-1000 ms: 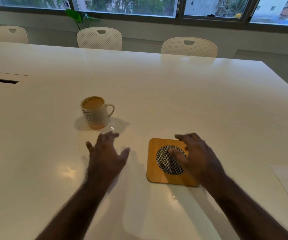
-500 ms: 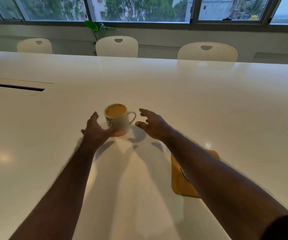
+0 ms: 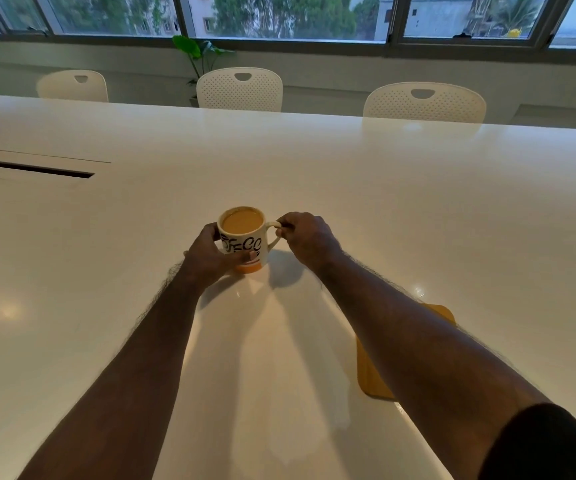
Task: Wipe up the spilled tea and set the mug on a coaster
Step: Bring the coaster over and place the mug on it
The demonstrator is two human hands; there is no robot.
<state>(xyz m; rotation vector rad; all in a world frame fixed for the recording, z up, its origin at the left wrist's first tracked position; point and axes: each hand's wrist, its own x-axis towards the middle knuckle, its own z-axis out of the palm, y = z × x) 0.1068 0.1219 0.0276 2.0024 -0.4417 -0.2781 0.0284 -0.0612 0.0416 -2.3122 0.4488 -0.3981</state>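
Note:
A cream mug [image 3: 245, 239] with black lettering and an orange base stands on the white table [image 3: 383, 202], nearly full of milky tea. My left hand [image 3: 210, 256] wraps round its left side, thumb across the front. My right hand [image 3: 309, 237] pinches the handle on the mug's right. The wooden coaster [image 3: 369, 379] lies nearer to me on the right, mostly hidden under my right forearm. No spilled tea or cloth can be made out.
White perforated chairs [image 3: 239, 88] line the far table edge, with a potted plant [image 3: 196, 53] behind them under the windows. A dark cable slot [image 3: 30, 169] is cut into the table at the left.
Both hands moved from near the coaster out to the mug. The left hand closed round its body and the right hand took the handle. The view shifted so the coaster slid under my right arm.

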